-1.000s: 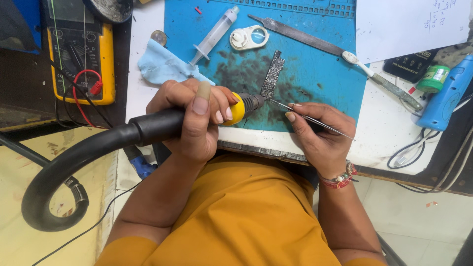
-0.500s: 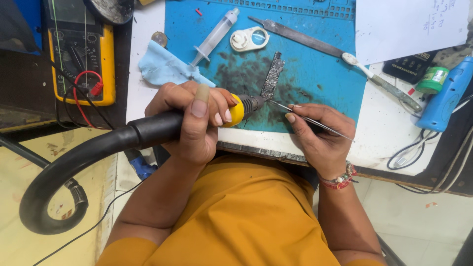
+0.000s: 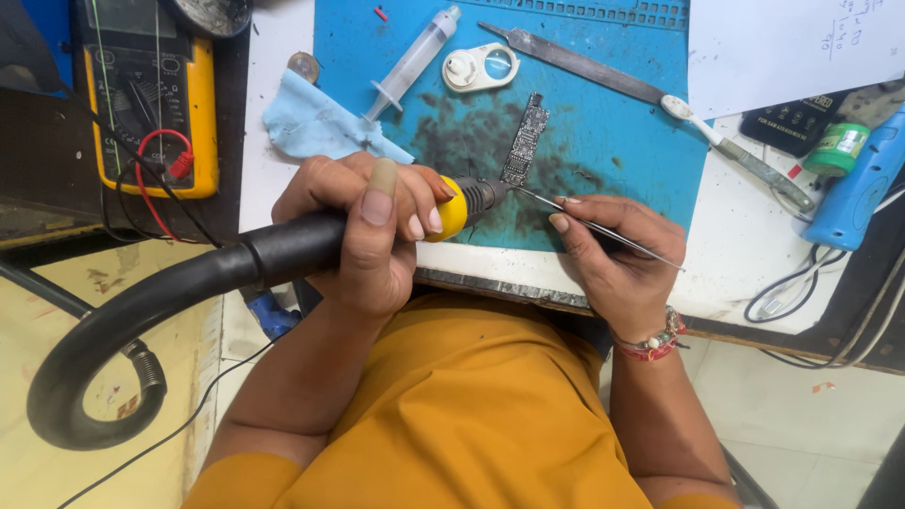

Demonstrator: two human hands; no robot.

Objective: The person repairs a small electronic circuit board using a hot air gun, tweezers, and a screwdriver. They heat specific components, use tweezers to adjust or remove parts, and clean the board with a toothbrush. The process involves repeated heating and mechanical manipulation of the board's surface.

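Observation:
My left hand (image 3: 363,221) grips a hot-air tool with a black hose (image 3: 170,302) and a yellow collar (image 3: 453,209); its metal nozzle points at the lower end of a narrow circuit board (image 3: 524,139) lying on the blue work mat (image 3: 613,123). My right hand (image 3: 617,250) holds thin metal tweezers (image 3: 589,224) whose tips touch the board's lower end beside the nozzle. Dark scorch stains surround the board on the mat.
A syringe (image 3: 413,61), a white magnifier loupe (image 3: 481,68), a flat metal pry tool (image 3: 575,61) and a toothbrush (image 3: 735,151) lie on the mat. A blue cloth (image 3: 316,123) and a yellow multimeter (image 3: 151,94) are at left. A blue tool (image 3: 858,188), a green jar (image 3: 834,146) and paper (image 3: 792,42) sit at right.

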